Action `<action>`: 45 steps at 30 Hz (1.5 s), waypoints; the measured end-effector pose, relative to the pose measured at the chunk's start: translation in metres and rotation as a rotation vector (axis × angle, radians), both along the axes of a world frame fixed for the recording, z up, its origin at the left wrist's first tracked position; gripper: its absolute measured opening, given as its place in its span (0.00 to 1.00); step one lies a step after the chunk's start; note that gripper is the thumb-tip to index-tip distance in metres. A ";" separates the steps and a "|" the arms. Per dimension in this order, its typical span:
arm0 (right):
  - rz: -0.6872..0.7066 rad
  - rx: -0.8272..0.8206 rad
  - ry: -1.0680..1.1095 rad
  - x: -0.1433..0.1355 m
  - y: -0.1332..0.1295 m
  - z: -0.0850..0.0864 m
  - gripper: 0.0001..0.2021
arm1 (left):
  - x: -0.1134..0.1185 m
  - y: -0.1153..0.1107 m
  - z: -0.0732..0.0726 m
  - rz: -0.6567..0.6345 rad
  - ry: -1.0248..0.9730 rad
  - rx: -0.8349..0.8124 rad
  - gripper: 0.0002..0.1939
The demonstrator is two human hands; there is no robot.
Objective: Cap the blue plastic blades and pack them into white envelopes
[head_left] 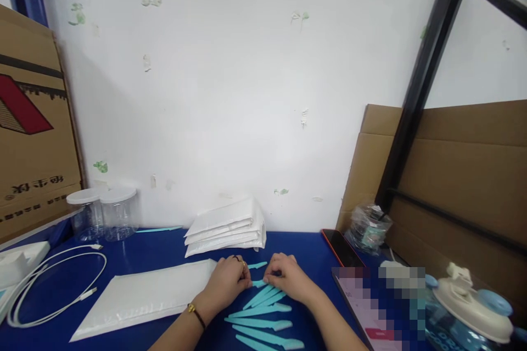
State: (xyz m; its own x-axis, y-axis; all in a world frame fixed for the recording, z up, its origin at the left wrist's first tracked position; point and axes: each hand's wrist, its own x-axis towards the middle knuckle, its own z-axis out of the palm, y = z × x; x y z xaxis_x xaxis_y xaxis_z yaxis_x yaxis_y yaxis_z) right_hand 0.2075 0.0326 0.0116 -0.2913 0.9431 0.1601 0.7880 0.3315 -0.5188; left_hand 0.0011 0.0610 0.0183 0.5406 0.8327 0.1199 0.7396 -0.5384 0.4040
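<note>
Several slim teal eyebrow razors (260,310) lie fanned out on the blue table in front of me. Between my hands is another teal eyebrow razor (258,283), running from one set of fingertips to the other. My left hand (228,279) is closed in a pinch at its left end. At the right end, my right hand (285,276) has thumb and finger pinched together, partly hiding it. One more razor (258,265) lies just beyond, partly behind my left fingers. A white padded mailer (152,293) lies flat beside my left forearm.
A stack of white mailers (226,227) stands against the wall. To the left are two clear lidded jars (119,214), a coiled white cable (57,285) and a cardboard box (33,120). A phone (342,248), a tablet (362,307) and a bottle (469,307) are on the right.
</note>
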 end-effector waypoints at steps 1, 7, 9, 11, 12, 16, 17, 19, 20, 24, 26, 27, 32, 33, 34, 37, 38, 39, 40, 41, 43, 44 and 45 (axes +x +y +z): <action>0.013 0.004 -0.001 -0.002 0.001 0.000 0.07 | 0.003 0.001 -0.001 0.003 -0.012 0.015 0.05; -0.096 0.067 -0.018 0.016 0.011 -0.001 0.08 | 0.003 0.010 -0.005 0.087 -0.003 0.089 0.05; -0.150 0.064 -0.029 0.026 0.014 -0.002 0.07 | 0.001 0.014 -0.006 0.113 -0.005 0.085 0.05; -0.190 0.069 -0.028 0.033 0.014 -0.001 0.06 | -0.001 0.015 -0.006 0.126 -0.013 0.094 0.06; -0.201 0.068 -0.027 0.036 0.013 -0.001 0.06 | 0.000 0.014 -0.006 0.129 -0.017 0.099 0.08; -0.142 -0.006 -0.035 0.042 0.006 0.000 0.03 | 0.005 0.005 -0.004 0.098 -0.043 0.076 0.09; -0.124 -0.033 -0.039 0.042 0.005 0.000 0.03 | 0.007 0.002 -0.004 0.080 -0.050 0.064 0.09; -0.104 -0.073 -0.031 0.039 0.003 -0.002 0.03 | 0.010 -0.002 -0.006 0.041 -0.056 0.041 0.11; -0.098 -0.087 -0.020 0.036 0.003 -0.003 0.03 | 0.011 -0.003 -0.007 0.024 -0.051 0.028 0.11; -0.032 -0.085 0.009 0.026 0.003 -0.003 0.01 | 0.012 0.000 -0.011 -0.003 -0.003 0.010 0.05; -0.009 -0.049 0.012 0.022 0.004 -0.001 0.01 | 0.011 0.004 -0.010 0.008 0.015 0.026 0.05; -0.009 -0.029 0.015 0.020 0.005 0.000 0.01 | 0.011 0.005 -0.009 0.016 0.022 0.038 0.06; -0.022 0.030 0.029 0.018 0.008 0.001 0.02 | 0.005 0.011 -0.002 0.047 0.043 0.081 0.07; -0.021 0.036 0.030 0.019 0.009 0.001 0.02 | 0.003 0.012 -0.001 0.054 0.042 0.087 0.07; -0.027 0.041 0.032 0.021 0.010 0.001 0.02 | 0.000 0.013 -0.001 0.063 0.043 0.089 0.07; -0.094 0.048 0.047 0.030 0.012 0.000 0.03 | -0.008 0.019 0.000 0.090 0.061 0.067 0.07; -0.125 0.047 0.054 0.034 0.012 0.000 0.03 | -0.010 0.020 0.000 0.096 0.067 0.062 0.06; -0.151 0.046 0.062 0.038 0.012 0.000 0.03 | -0.011 0.021 0.000 0.100 0.068 0.063 0.06; -0.168 0.046 0.067 0.041 0.011 0.001 0.03 | -0.012 0.022 0.000 0.106 0.061 0.074 0.06; -0.174 0.043 0.068 0.044 0.010 0.001 0.03 | -0.011 0.022 0.000 0.115 0.048 0.091 0.06; -0.145 0.008 0.049 0.049 0.006 0.002 0.04 | -0.009 0.019 0.000 0.131 0.015 0.117 0.06; -0.119 -0.024 0.030 0.050 0.004 0.003 0.04 | -0.007 0.017 0.000 0.129 -0.002 0.118 0.06; -0.092 -0.061 0.009 0.050 0.003 0.003 0.04 | -0.005 0.015 0.000 0.115 -0.017 0.111 0.06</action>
